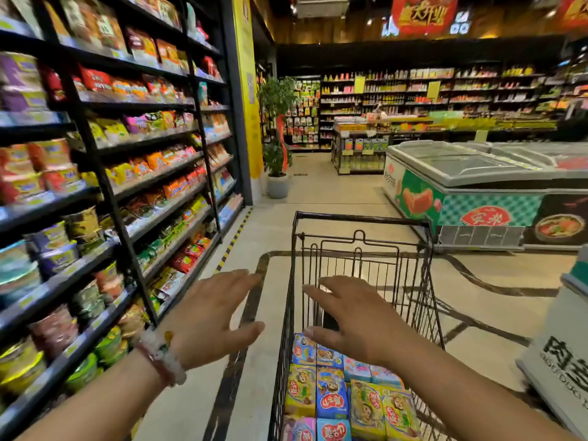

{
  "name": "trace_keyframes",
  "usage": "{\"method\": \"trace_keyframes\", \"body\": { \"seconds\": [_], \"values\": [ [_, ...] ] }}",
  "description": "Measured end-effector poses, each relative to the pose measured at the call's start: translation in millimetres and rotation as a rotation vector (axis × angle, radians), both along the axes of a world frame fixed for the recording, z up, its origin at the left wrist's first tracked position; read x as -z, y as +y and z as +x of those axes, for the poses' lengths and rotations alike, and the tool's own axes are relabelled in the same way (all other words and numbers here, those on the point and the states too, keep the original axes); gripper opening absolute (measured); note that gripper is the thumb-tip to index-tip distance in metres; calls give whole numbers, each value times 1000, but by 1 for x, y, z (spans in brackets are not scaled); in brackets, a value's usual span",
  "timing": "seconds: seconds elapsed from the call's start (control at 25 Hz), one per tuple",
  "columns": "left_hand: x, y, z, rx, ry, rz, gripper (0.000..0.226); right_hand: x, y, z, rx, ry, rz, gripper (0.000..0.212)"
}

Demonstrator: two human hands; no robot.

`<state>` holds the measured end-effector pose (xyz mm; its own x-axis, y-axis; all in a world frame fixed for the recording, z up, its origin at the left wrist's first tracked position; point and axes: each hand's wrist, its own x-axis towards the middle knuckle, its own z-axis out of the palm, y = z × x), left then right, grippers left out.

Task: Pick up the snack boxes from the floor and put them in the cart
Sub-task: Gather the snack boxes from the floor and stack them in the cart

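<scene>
Lying flat in the near end of the cart (426, 281), the snack boxes (331, 399) look light, stiff cardboard, best pinched across edges; left hand (206, 319) and right hand (356, 323) hover spread, empty.

Beaded, perhaps jade, bracelet (162, 358), left wrist

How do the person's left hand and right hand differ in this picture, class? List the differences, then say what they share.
1. The left hand hovers outside the cart, over bare floor; the right hand hovers over the cart's basket, above the snack boxes.
2. The left wrist wears a beaded bracelet; the right wrist is bare.

Shared: both hands are open, fingers spread, holding nothing.
</scene>
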<state>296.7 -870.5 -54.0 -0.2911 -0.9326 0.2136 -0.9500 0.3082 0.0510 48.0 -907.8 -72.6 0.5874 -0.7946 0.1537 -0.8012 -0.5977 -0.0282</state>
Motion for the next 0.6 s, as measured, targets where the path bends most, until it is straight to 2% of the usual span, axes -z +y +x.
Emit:
{"method": "trace_keyframes", "body": {
  "seconds": [0.24,0.44,0.6],
  "values": [
    [3,76,-9,-265,-23,-47,113,-16,34,-1,-158,73,41,98],
    [7,150,-20,-434,2,-78,96,-10,60,9,-340,23,-11,102],
    [3,222,-22,-603,-27,-54,93,-11,99,37,-513,-59,-107,79]
  ]
}}
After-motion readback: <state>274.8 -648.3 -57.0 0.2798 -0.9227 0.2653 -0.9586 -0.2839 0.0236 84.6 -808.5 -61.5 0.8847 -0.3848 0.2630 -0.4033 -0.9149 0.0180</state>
